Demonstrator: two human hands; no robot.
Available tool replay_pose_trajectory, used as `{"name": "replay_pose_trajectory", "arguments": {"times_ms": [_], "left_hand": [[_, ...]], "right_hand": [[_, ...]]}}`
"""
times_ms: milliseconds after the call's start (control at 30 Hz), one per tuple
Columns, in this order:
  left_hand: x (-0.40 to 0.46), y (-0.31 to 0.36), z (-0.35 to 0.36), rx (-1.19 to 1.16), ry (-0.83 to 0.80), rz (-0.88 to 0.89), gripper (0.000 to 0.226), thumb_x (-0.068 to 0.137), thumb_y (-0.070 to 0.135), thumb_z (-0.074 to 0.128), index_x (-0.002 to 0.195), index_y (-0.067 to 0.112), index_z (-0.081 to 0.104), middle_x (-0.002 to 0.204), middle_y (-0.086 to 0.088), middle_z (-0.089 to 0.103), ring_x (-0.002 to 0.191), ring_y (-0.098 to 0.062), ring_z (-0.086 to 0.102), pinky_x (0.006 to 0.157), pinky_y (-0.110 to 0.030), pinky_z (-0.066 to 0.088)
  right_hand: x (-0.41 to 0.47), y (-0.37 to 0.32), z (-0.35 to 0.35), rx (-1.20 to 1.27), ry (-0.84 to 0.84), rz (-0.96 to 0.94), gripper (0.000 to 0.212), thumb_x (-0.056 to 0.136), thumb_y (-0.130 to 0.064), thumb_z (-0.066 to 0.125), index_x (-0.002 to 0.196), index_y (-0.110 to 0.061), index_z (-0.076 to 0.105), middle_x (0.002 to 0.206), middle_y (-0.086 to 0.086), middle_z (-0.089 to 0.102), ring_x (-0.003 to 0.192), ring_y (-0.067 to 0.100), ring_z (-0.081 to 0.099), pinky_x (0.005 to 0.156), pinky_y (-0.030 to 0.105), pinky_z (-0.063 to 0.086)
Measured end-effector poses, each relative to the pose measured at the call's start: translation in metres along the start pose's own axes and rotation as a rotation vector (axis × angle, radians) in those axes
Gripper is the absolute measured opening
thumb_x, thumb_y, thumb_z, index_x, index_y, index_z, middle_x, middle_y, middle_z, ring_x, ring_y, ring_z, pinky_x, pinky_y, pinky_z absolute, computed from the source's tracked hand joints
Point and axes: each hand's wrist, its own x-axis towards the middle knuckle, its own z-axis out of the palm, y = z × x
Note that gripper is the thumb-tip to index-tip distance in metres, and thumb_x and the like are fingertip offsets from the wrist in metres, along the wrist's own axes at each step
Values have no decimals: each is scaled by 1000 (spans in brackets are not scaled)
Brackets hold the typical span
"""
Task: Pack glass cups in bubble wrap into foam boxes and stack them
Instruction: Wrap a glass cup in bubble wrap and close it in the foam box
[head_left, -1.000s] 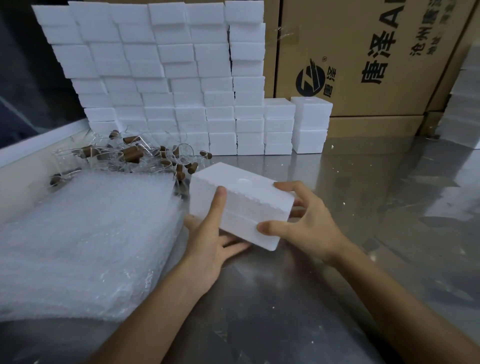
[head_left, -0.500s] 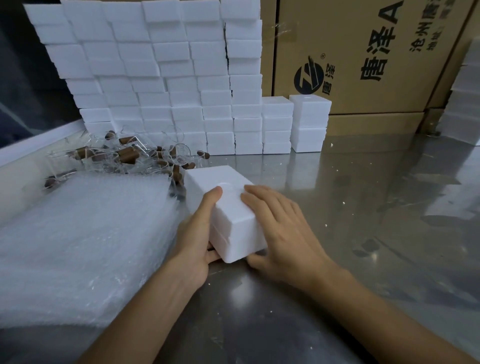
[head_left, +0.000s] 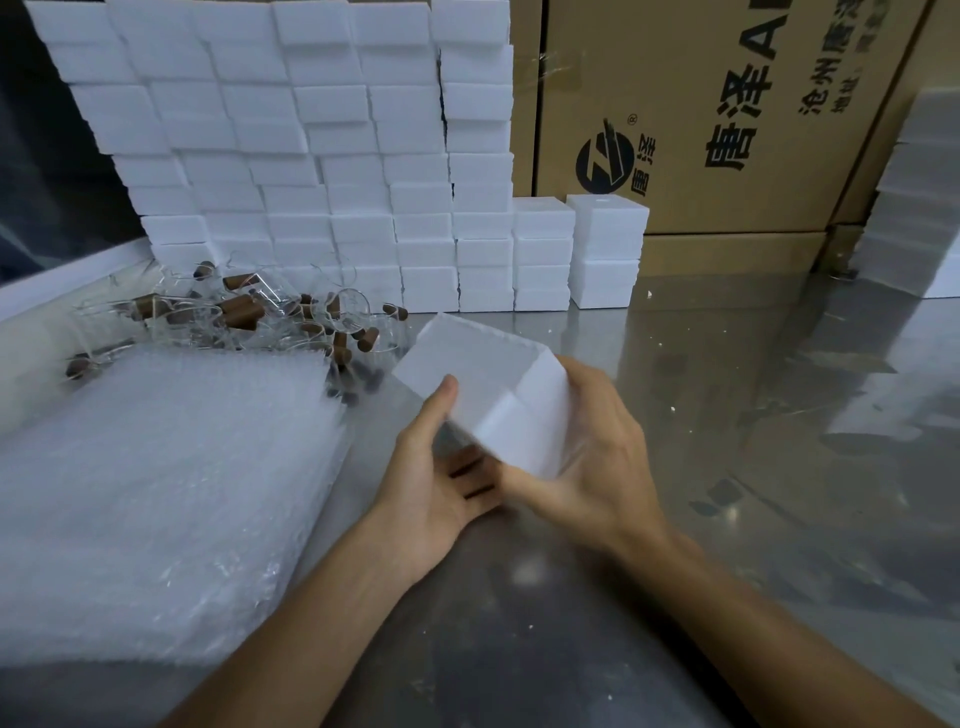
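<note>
Tilted now onto a corner, the white rectangular foam box (head_left: 483, 384) no longer sits flat as it did half a second ago. Left hand (head_left: 441, 483) cradles it from beneath, thumb pressed on its near face; right hand (head_left: 597, 462) curls around its right end. Blurred, it hangs above the shiny metal table (head_left: 727, 467), with clear glass cups (head_left: 270, 317) at ten o'clock and the bubble wrap stack (head_left: 156, 483) at nine.

I am looking at a shiny metal table (head_left: 727, 519). A stack of bubble wrap (head_left: 156, 493) is lying at nine o'clock, glass cups (head_left: 249, 317) are piling at eleven, and a wall of foam boxes (head_left: 322, 171) is standing at twelve.
</note>
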Motion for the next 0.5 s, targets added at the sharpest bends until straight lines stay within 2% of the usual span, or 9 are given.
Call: {"name": "replay_pose_trajectory", "arguments": {"times_ms": [100, 267, 367, 500], "left_hand": [[9, 1, 5, -89, -111, -30, 62, 79, 52, 68, 127, 14, 60, 83, -11, 73, 76, -28, 72, 67, -42, 58], [26, -3, 23, -101, -140, 14, 53, 81, 49, 63, 120, 13, 68, 107, -14, 72, 93, -29, 71, 77, -43, 58], [32, -8, 29, -117, -132, 46, 57, 76, 48, 66, 120, 11, 68, 111, -15, 71, 95, -30, 70, 78, -44, 58], [36, -9, 26, -146, -148, 68, 54, 75, 48, 69, 114, 12, 71, 108, -15, 72, 92, -31, 70, 81, -44, 58]], "right_hand": [[2, 5, -2, -3, -19, 15, 89, 54, -36, 87, 133, -17, 51, 122, -5, 61, 111, 15, 59, 90, 37, 51], [9, 15, -5, -90, -32, -3, 88, 53, -36, 88, 131, -15, 52, 117, -5, 60, 104, 12, 58, 82, 26, 48], [10, 21, -9, -101, -34, -19, 87, 52, -40, 83, 129, -16, 51, 116, -6, 60, 101, 10, 57, 80, 21, 45], [10, 22, -6, -103, -43, -55, 85, 51, -40, 83, 125, -20, 47, 113, -5, 59, 99, 11, 56, 77, 21, 43]]}}
